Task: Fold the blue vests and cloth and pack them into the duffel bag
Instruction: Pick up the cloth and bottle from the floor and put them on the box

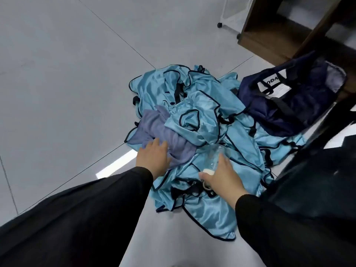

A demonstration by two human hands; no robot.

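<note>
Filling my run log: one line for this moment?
left hand on cloth | right hand grips bottle | vests unfolded | bag open

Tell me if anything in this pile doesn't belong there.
One thing stands out: a clear plastic bottle with a white cap lies among the blue vests, and the right hand grips it. It is not laundry. The left hand rests on the greyish-blue cloth. The duffel bag sits slumped beside the pile.

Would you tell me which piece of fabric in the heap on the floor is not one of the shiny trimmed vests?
The dull lavender-grey cloth under the left hand: matte, no dark piping, unlike the glossy light-blue vests around it.
</note>
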